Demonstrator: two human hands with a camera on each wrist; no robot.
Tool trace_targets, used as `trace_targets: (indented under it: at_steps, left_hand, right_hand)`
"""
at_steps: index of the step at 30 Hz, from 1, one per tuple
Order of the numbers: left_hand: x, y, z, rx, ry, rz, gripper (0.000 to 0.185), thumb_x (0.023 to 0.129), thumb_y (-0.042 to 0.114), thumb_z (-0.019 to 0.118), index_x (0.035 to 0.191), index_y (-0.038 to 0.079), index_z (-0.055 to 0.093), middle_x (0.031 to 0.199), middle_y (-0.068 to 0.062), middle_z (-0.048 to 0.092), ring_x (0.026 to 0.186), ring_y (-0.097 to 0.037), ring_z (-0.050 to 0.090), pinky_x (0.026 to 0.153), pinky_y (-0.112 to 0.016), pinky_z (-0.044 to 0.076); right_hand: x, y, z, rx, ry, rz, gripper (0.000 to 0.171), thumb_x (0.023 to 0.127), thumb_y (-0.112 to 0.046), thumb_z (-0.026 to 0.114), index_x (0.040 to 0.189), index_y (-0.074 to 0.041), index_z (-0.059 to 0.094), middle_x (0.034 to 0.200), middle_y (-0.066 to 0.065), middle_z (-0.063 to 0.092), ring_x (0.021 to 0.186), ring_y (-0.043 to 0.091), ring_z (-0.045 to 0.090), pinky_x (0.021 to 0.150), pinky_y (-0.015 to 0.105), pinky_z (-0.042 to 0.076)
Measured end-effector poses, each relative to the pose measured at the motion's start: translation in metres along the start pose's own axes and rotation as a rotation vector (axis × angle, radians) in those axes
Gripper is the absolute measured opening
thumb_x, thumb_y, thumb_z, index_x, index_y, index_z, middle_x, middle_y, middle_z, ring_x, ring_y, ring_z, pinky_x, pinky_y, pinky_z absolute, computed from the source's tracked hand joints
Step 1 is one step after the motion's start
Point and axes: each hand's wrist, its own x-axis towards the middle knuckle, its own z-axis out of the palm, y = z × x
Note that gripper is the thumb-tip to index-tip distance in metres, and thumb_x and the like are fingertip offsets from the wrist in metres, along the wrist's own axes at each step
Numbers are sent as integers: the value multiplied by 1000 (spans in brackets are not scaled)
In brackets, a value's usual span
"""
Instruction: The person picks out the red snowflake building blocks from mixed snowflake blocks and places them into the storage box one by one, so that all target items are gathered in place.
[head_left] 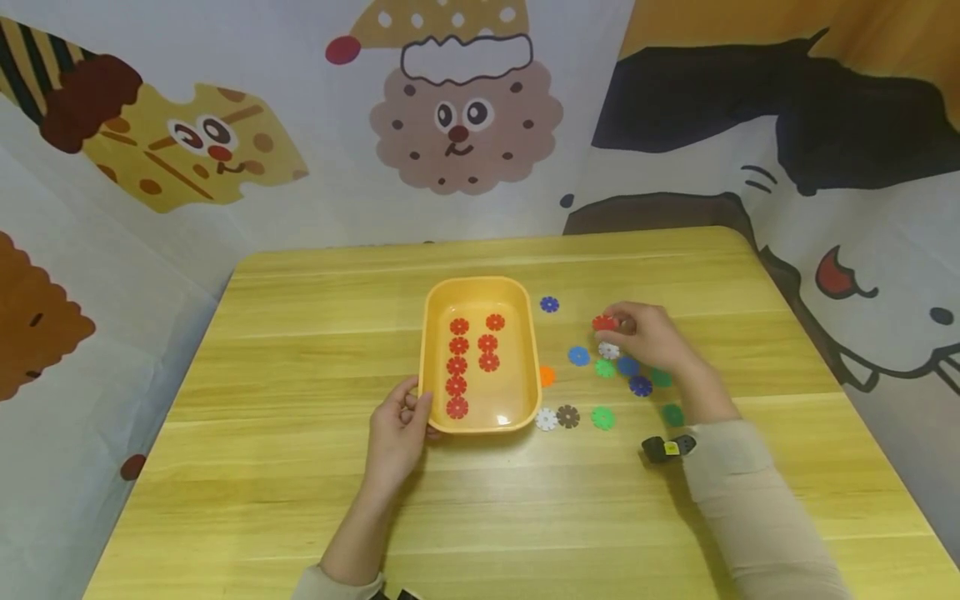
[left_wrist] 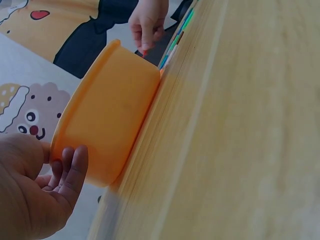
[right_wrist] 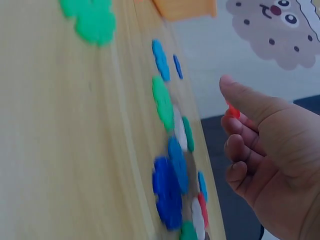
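Observation:
An orange tray [head_left: 435, 333] sits mid-table with several red flower discs [head_left: 457, 365] in two rows inside. My left hand [head_left: 400, 427] holds the tray's near left corner, thumb on the rim; the left wrist view shows the fingers [left_wrist: 70, 170] against the tray wall [left_wrist: 107, 117]. My right hand [head_left: 647, 333] pinches a red disc [head_left: 603, 322] just above the table, right of the tray. The right wrist view shows that red disc [right_wrist: 232, 112] behind the thumb. Loose blue [head_left: 578, 356], green [head_left: 602, 417], white [head_left: 546, 419] and brown [head_left: 567, 416] discs lie beneath and around the hand.
A small black object [head_left: 667, 448] lies by my right forearm. An orange disc [head_left: 547, 376] touches the tray's right wall and a blue one [head_left: 549, 304] lies farther back. Cartoon-printed cloth walls surround the wooden table [head_left: 300, 333].

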Motion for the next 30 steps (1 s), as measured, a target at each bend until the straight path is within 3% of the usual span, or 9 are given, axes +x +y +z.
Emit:
trace_targets:
  at_steps: [6, 11, 19, 30]
  left_hand:
    - [0, -1, 0, 5, -1, -1, 39, 102, 9, 61, 139, -3, 55, 93, -24, 60, 66, -23, 69, 59, -31, 65]
    - [0, 0, 0, 3, 0, -6, 40, 102, 9, 61, 140, -3, 54, 94, -24, 60, 66, -23, 68, 59, -31, 65]
    - [-1, 2, -1, 15, 5, 0, 42, 102, 10, 61, 141, -4, 53, 95, -23, 60, 66, -21, 68, 59, -30, 65]
    - [0, 1, -1, 12, 5, -19, 43, 102, 11, 62, 142, -2, 52, 96, -24, 61, 68, -22, 68, 60, -30, 65]
  right_hand:
    - [4, -20, 11, 40, -4, -14, 42, 92, -25, 78, 124, 0, 66, 91, 8, 65, 69, 20, 55, 50, 24, 49]
    - [7, -36, 21, 99, -4, -29, 42, 89, -21, 81, 123, -1, 67, 89, 6, 67, 72, 20, 60, 55, 25, 55]
    - [11, -56, 35, 138, 26, -105, 43, 87, -21, 82, 121, 0, 68, 82, 3, 65, 70, 19, 58, 54, 23, 53]
    - [15, -88, 43, 217, -27, -174, 37, 87, -17, 81, 120, -4, 70, 86, 2, 64, 77, 20, 56, 63, 26, 53]
